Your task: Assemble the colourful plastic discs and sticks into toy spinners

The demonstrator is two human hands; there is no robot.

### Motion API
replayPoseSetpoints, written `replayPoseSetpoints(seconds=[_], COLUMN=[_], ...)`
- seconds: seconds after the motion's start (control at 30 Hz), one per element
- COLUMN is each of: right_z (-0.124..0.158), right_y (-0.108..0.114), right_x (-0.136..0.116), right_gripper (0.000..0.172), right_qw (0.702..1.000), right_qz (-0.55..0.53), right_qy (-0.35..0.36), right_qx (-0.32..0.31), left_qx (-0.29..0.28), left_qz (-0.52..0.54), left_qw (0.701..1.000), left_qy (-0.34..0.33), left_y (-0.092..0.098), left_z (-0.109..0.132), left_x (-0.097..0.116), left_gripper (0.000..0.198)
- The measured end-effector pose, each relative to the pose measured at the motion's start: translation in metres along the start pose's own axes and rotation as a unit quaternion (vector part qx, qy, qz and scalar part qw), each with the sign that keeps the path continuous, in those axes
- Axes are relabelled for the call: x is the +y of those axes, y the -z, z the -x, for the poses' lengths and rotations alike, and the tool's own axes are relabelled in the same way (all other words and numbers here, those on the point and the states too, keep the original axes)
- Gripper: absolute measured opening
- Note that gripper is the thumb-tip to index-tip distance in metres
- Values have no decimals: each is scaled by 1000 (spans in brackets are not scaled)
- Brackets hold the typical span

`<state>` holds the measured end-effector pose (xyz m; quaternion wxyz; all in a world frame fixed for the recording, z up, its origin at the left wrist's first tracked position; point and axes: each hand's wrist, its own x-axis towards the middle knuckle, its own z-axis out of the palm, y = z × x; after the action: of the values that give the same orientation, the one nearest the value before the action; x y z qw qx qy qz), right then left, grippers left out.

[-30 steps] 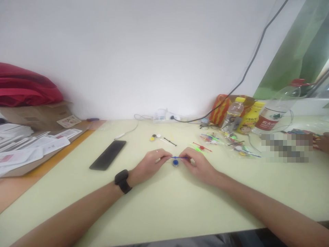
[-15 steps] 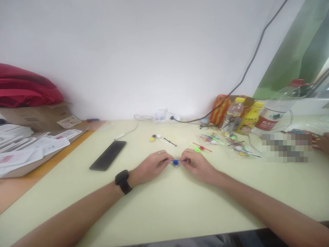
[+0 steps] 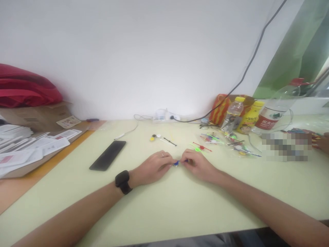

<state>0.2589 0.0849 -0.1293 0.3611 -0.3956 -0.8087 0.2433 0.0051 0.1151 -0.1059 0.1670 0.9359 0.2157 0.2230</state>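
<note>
The left hand (image 3: 155, 167) and the right hand (image 3: 199, 166) met almost tip to tip above the pale table (image 3: 167, 212), a narrow gap between their fingers. The right fingers were pinched narrow on a blue pointer (image 3: 186, 161), a bit of which showed beside the fingertips. A blue disc (image 3: 176, 164) sat in the gap, just under the left fingertips; these were drawn close together, but whether they gripped the disc or only touched it could not be told. Beyond the fingers and slightly left lay a yellow disc (image 3: 151, 139) and a black pointer (image 3: 170, 141). Just past the right fingers was a red spinner piece (image 3: 202, 148) with a green piece (image 3: 197, 149) near it, and farther right lay bagged parts (image 3: 241, 150). Well left of the left fingers lay a dark phone (image 3: 108, 156). Past the right fingers, toward the wall, stood a clear bottle (image 3: 232, 115), a yellow bottle (image 3: 249, 120) and a large bottle (image 3: 268, 120). Far to their right, another person's hand (image 3: 323, 142) showed at the edge.
</note>
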Motion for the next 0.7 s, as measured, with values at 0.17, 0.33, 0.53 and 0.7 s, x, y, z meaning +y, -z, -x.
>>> replayPoseSetpoints(seconds=[0.17,0.33,0.53,0.7], right_z=[0,0,-1,-4], right_y=[-2,-1,9,18], right_x=[3,1,-9,-11], right_gripper=[20,8,30,42], right_qw=[1000,1000,988,931], right_qz=[-13,-5,-4,-233], right_qy=[-5,-25,-136,-258], right_qx=[-13,-7,77,110], left_qx=[-7,11,82,112], left_qz=[-19,36,91,94], left_qw=[1000,999,983,977], left_qy=[0,19,134,156], left_y=[-2,0,-1,-4], left_z=[-3,1,4,3], left_x=[3,3,-8,-13], left_gripper=[20,31,37,31])
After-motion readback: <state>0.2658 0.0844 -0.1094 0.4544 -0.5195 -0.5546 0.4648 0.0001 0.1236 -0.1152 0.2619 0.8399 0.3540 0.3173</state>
